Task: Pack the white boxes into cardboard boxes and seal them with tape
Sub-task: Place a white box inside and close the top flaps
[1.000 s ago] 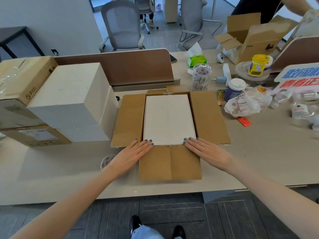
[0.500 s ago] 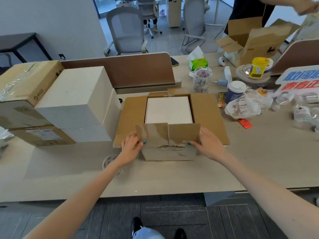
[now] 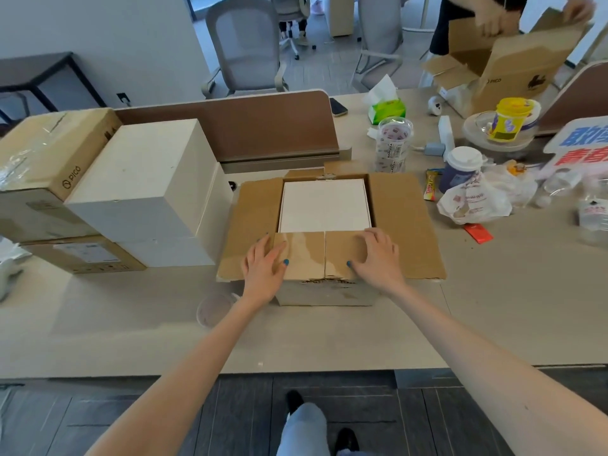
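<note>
A plain white box point(image 3: 324, 205) lies flat inside the open cardboard box point(image 3: 401, 225); left hand point(image 3: 265, 264) and right hand point(image 3: 378, 256) press its near flap point(image 3: 312, 255) down, fingers flat.

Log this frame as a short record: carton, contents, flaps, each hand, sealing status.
carton: cardboard box, top open
contents: white box inside, near edge covered
near flap: folded down over the white box
side flaps: left flap and right flap spread outward
left hand: pressing on near flap's left end
right hand: pressing on near flap's right end
sealing: not yet done
</note>
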Motion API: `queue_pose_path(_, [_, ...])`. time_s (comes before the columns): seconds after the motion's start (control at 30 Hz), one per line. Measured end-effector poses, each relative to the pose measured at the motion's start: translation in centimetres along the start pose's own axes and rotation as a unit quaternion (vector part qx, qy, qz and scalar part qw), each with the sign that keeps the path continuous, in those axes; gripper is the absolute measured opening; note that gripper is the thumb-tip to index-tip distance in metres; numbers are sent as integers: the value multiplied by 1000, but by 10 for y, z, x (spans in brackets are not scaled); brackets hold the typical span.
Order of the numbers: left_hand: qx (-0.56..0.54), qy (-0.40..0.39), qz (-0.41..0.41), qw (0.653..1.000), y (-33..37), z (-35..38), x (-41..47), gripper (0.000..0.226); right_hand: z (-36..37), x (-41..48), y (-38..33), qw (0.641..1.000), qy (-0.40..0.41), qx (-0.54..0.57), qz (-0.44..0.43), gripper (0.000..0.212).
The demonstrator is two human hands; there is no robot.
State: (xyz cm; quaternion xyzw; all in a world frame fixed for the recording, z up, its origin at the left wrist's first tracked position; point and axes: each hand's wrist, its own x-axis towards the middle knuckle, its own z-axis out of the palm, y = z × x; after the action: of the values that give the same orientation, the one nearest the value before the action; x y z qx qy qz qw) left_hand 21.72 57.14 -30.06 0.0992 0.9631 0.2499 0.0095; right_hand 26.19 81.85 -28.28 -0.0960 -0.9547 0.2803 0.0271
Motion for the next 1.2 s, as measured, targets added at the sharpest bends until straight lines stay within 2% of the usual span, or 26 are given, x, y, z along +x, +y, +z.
queue_pose_path(0.17, [-23, 6, 25, 999, 11, 1, 33, 37, 0, 31, -11, 999, 36, 35, -11, 37])
queue_pose_path(0.3, [-18, -1, 59, 998, 18, 3, 75, 36, -6, 67, -13, 998, 60, 10, -10, 30])
queue_pose_path(0.6, [-33, -8, 50, 998, 32, 9, 182, 34, -13, 173, -12, 999, 49, -3, 24, 29])
queue_pose_path(0.77, [-40, -20, 28, 999, 26, 15, 226, 36, -7, 221, -6, 995, 38, -81, 35, 36])
queue_pose_path(0.93, [-53, -20, -58, 997, 26, 11, 257, 46, -7, 252, 5, 985, 25, -104, 133, 40])
queue_pose_path(1.03, [-144, -25, -133, 980, 28, 5, 269, 45, -12, 265, 9, 981, 7, 0, 193, 40])
queue_pose_path(1.13, [-324, -15, -246, 913, 23, 0, 281, 43, -18, 277, 15, 958, 54, 162, 232, 35])
queue_pose_path(1.2, [-368, -19, -250, 895, 22, -2, 284, 32, -23, 277, 16, 938, 71, 246, 233, 39])
